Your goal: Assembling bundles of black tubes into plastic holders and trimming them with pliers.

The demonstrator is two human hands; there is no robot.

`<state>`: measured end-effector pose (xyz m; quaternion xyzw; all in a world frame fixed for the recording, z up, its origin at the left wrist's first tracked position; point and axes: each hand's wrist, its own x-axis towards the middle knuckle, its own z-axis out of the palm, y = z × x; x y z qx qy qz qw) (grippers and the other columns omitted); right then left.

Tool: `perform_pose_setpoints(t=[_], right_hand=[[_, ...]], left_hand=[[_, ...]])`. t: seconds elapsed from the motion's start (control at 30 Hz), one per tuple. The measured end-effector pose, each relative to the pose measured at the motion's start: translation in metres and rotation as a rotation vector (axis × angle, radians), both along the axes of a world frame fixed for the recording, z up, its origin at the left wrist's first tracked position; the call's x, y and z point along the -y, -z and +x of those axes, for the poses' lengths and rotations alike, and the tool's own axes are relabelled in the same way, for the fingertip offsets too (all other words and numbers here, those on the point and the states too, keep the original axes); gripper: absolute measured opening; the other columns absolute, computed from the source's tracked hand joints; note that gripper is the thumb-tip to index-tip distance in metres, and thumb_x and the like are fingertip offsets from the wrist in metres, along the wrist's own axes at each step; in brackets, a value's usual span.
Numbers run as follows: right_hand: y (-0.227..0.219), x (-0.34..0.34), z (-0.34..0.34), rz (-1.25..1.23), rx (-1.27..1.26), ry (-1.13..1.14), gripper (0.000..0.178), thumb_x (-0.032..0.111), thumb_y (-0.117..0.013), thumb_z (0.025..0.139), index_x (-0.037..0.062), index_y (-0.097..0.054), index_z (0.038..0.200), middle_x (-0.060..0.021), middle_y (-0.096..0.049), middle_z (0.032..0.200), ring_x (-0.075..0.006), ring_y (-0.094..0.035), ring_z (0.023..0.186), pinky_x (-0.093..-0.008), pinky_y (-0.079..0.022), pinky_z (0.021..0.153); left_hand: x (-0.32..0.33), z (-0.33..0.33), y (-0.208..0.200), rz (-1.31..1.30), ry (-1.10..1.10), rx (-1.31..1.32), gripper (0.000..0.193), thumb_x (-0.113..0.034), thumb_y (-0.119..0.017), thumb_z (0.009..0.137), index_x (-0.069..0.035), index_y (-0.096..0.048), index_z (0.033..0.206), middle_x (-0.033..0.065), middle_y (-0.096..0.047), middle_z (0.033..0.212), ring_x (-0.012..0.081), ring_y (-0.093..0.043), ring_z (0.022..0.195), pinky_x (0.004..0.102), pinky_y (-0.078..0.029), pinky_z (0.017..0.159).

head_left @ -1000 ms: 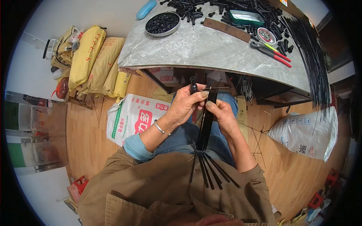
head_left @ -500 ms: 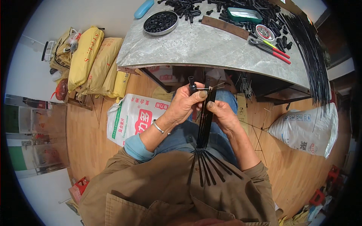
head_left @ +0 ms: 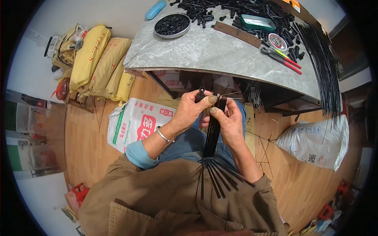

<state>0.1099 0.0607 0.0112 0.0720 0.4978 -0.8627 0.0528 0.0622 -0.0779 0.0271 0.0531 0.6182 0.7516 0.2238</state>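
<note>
Over my lap stands a bundle of thin black rods (head_left: pixel 211 143), tied near my jacket, with its lower ends fanned out across the cloth. My left hand (head_left: pixel 188 112) is closed near the top of the bundle, with a black tubular fitting (head_left: pixel 201 93) upright between its fingers, its hollow end showing. Beside the left thumb, a thin wire (head_left: pixel 231 98) crosses the rod tops and sticks out to the right. My right hand (head_left: pixel 229 122) is wrapped round the upper rods, its thumb pressed on their front. Fingers behind the bundle are partly hidden.
The grey table (head_left: pixel 189 53) ahead bears a dish of black rings (head_left: pixel 172 26), black fittings (head_left: pixel 240 8), a flat bar (head_left: pixel 238 34), red-handled pliers (head_left: pixel 284 61) and long black rods (head_left: pixel 321 67). Sacks (head_left: pixel 92 57) lean at left; a white sack (head_left: pixel 315 137) lies at right.
My right hand has shifted slightly left, its thumb now close to the left thumb. In my left hand the fitting has tipped, turning its hollow end toward me. The whole view has shifted a little.
</note>
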Motion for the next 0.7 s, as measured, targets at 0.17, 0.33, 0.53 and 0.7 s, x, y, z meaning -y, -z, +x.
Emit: perform_pose_setpoints(t=[0.17,0.33,0.53,0.7], right_hand=[[-0.003,0.004,0.001,0.032,0.000,0.035,0.031,0.008,-0.061,0.090,0.0020,-0.048,0.118,-0.0044,-0.059,0.082,-0.0124,-0.061,0.066,-0.0267,-0.056,0.056],[-0.004,0.008,0.000,0.059,-0.012,0.044,0.027,0.009,-0.060,0.091,0.0021,-0.049,0.114,-0.0043,-0.058,0.081,-0.0115,-0.059,0.064,-0.0246,-0.053,0.053],[-0.009,0.005,0.001,0.020,-0.021,0.071,0.017,0.011,-0.060,0.091,0.0028,-0.050,0.102,-0.0053,-0.056,0.079,-0.0110,-0.056,0.063,-0.0239,-0.051,0.051],[-0.006,0.005,0.000,-0.048,-0.032,0.065,0.014,0.012,-0.061,0.090,0.0029,-0.052,0.096,-0.0057,-0.056,0.077,-0.0123,-0.055,0.061,-0.0245,-0.049,0.049]], left_hand=[[0.000,-0.040,-0.003,-0.010,-0.128,-0.067,0.057,-0.053,-0.043,0.096,0.000,-0.063,0.099,0.0005,-0.053,0.078,0.0095,-0.047,0.068,0.0247,-0.039,0.062],[-0.019,-0.065,-0.008,0.088,0.177,0.128,0.064,-0.058,-0.043,0.095,0.002,-0.063,0.097,0.0035,-0.055,0.082,0.0120,-0.049,0.075,0.0279,-0.041,0.069],[-0.019,-0.062,-0.010,0.113,0.309,0.075,0.049,-0.046,-0.055,0.093,0.001,-0.062,0.105,0.0047,-0.061,0.088,0.0123,-0.058,0.085,0.0264,-0.046,0.081],[-0.019,-0.067,-0.010,-0.054,0.239,-0.084,0.040,-0.038,-0.064,0.090,-0.002,-0.063,0.107,0.0035,-0.063,0.086,0.0090,-0.058,0.081,0.0247,-0.048,0.075]])
